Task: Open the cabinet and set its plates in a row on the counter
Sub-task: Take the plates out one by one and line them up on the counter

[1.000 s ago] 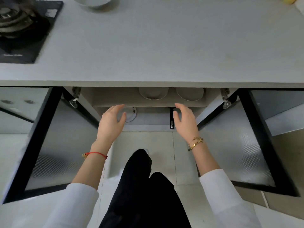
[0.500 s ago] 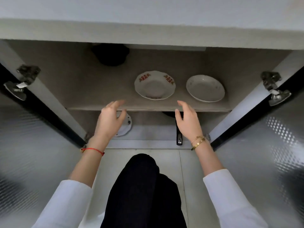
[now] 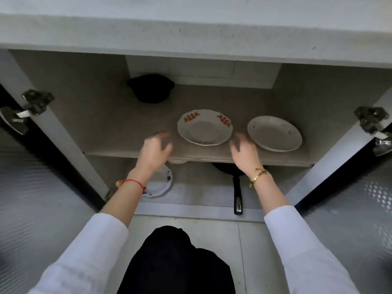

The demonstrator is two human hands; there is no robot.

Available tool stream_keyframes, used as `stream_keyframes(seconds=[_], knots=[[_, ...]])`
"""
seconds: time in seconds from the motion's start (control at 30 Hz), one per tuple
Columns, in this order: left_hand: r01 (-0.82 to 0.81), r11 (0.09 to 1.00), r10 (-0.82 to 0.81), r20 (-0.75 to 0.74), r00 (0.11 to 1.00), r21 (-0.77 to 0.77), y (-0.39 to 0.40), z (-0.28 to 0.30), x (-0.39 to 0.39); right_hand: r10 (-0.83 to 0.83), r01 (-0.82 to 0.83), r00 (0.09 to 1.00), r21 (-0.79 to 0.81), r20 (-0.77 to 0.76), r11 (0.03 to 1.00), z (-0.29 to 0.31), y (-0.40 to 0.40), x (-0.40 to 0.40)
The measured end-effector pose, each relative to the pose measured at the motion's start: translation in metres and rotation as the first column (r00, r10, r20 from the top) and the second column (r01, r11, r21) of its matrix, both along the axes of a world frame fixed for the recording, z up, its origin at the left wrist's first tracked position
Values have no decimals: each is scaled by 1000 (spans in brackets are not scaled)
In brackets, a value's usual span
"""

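Both hands reach for the plate on the cabinet's upper shelf.

The left hand (image 3: 156, 148) and right hand (image 3: 244, 150), fingers spread and holding nothing, flank the round white scalloped plate with red-and-gold motifs (image 3: 204, 127), which lies flat, face up, with no long axis, near the beige shelf (image 3: 106, 132) edge. A plain white plate (image 3: 274, 133) sits just beside it. Risk: a hurried grasp could slip on the glazed rim, knock the neighbour, or strike the grey surface (image 3: 191, 39) overhanging above.

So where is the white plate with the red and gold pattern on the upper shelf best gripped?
At its rim, left and right, coming from the open front. The white scalloped plate with the red and gold pattern lies flat on the upper shelf, and the open left hand and right hand already flank it, touching nothing.
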State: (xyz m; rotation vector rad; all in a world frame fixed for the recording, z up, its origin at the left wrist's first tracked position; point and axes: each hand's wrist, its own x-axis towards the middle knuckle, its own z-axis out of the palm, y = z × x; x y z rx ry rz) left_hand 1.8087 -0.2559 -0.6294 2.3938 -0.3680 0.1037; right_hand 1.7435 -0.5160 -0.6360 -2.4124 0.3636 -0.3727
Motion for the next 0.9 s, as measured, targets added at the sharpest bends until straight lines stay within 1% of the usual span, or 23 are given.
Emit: stream_keyframes(seconds=[0.1,0.27,0.33,0.57,0.73,0.9], knots=[[-32,999,33,-72,997,18,-11,-5,29,12,-13,999,-43,-31,999,-2,-5,26],[-54,998,56,-75,996,36,-35,-11,66,-1,-3,993,-26,-121,1000,-9,-8,56],[-55,997,58,-73,996,47,-43,-14,75,-18,14,992,-31,-127,999,-12,-10,65],[-66,992,84,-178,980,105,-56,-26,90,-78,71,977,-40,-199,997,-26,-21,83],[-32,998,42,-208,977,49,-58,-33,90,-40,43,976,8,-213,999,-31,-24,83],[-15,999,8,-210,978,-32,-52,-34,78,-45,56,985,62,-166,997,-32,-21,72]])
